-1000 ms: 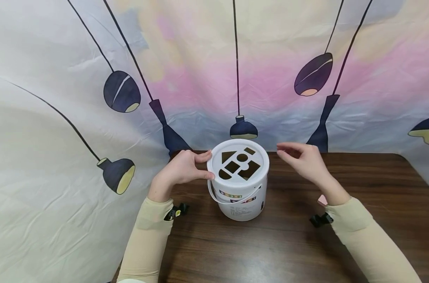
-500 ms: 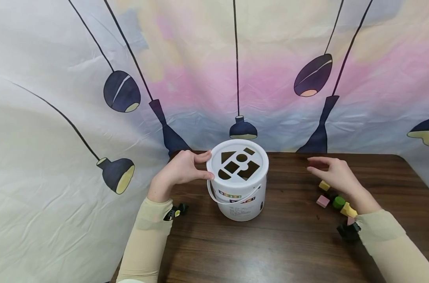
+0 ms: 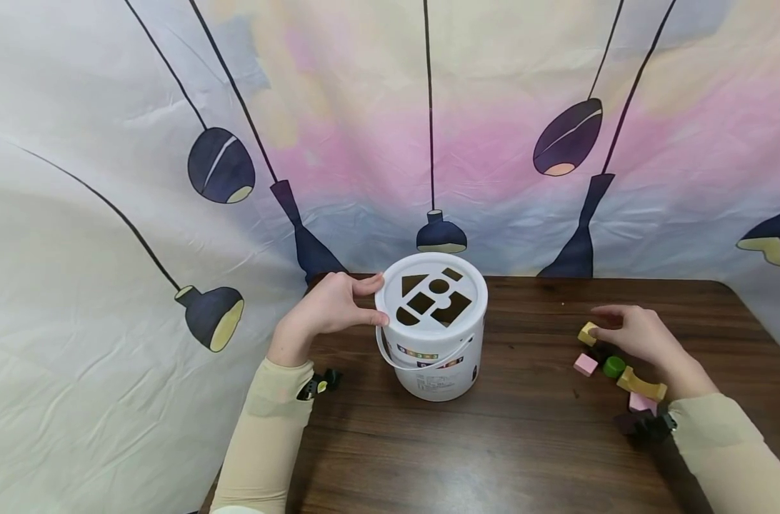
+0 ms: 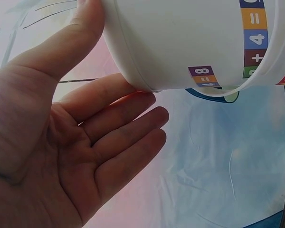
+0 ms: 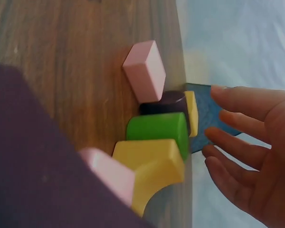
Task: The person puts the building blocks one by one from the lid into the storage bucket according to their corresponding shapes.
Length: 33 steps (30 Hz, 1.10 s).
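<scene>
My left hand (image 3: 328,307) touches the rim of a white bucket (image 3: 438,382), thumb and index finger spread along its edge. The other fingers extend below the rim, as the left wrist view shows. The bucket's white lid (image 3: 422,267) has several shaped holes. On the right, my right hand (image 3: 647,339) hovers with loose fingers over small blocks, its thumb overlapping a yellow block (image 3: 587,333) in the head view. Around it lie a pink block (image 3: 585,365), a green cylinder (image 3: 613,367), a dark cylinder (image 5: 166,104), a yellow arch block (image 3: 643,387) and another pink block (image 3: 642,404).
The bucket stands on a dark wooden table (image 3: 493,457), its white handle (image 3: 385,357) hanging down in front. A large dark purple shape (image 5: 28,152) fills the near corner of the right wrist view. Behind the table hangs a painted cloth (image 3: 493,143).
My right hand has moved from beside the bucket rightward and lower, over to the blocks, which its arm earlier mostly hid. The left hand and bucket have stayed put.
</scene>
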### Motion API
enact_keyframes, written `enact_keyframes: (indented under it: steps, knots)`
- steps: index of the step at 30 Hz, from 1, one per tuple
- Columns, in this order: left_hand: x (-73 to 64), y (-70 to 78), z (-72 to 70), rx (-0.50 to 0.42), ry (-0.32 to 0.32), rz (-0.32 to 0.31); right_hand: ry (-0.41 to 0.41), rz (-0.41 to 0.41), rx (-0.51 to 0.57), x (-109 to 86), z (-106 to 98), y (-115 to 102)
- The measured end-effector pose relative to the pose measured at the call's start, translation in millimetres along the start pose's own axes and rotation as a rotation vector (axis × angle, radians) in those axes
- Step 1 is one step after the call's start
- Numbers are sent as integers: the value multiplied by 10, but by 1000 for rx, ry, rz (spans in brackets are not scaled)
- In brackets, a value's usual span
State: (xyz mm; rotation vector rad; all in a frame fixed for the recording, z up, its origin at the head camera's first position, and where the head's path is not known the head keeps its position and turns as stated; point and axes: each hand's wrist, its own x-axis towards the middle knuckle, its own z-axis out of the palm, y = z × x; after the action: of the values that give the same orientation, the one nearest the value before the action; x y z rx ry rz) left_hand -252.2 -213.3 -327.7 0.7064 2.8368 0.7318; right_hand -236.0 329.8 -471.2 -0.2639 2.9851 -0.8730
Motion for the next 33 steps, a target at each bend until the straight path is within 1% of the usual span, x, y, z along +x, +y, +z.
enact_keyframes:
  steps: [9, 16, 26, 33]
  knots:
    - [0, 8, -5, -1, 1, -5, -73, 63, -23, -22, 7, 97]
    - [-5, 1, 0, 0, 1, 0, -80, 74, -33, 17, 50, 140]
    - [-10, 14, -1, -7, 4, 7, -120, 121, -21, 66, 84, 102]
    - [-13, 13, -2, -14, 5, -5, -117, 142, -33, 90, 73, 56]
